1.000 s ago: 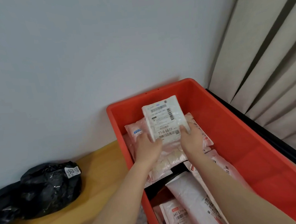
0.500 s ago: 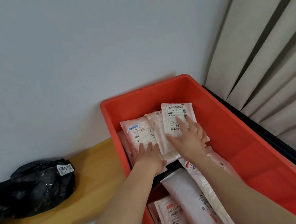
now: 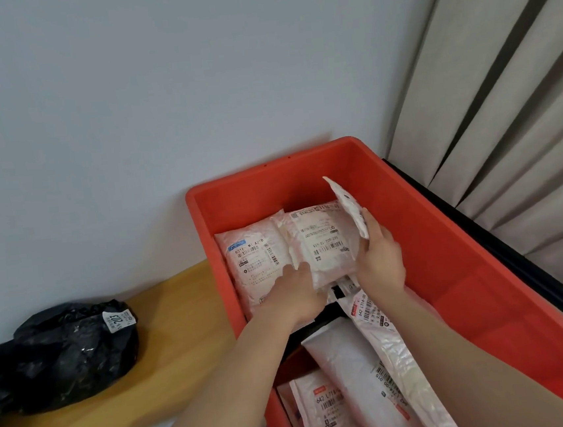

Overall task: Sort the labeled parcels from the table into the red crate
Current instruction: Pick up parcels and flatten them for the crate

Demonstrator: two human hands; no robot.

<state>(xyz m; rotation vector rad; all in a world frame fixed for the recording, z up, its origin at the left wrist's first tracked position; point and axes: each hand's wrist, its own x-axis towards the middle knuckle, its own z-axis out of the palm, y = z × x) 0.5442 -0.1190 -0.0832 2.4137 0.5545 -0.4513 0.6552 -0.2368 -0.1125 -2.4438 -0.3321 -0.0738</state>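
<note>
Wooden surface (image 3: 167, 331) runs along the pale wall, and nearest to me on it sits a crumpled black parcel (image 3: 63, 354) with a small white label, not yet sorted. Beside it stands the red crate (image 3: 457, 265), its near end already filled with white labeled parcels lying flat. Further in, the left hand (image 3: 294, 291) lies with fingers extended and uncurled, pressing on the seam between a pink-white parcel (image 3: 254, 264) and the one next to it. The right hand (image 3: 379, 259) pinches a small labeled parcel (image 3: 348, 207) by its lower edge, tipped up on end against the crate's far right side.

To do this well, I'd judge the left hand should hold the stack flat while the right slides the small parcel down into the free space along the wall, label facing up (a tilted packet would likely flop over crooked).

Half a second ago that small parcel lay flat on the pile under the right palm; now it is lifted and turned edge-up, uncovering the label beneath, and the left hand has shifted rightward.
</note>
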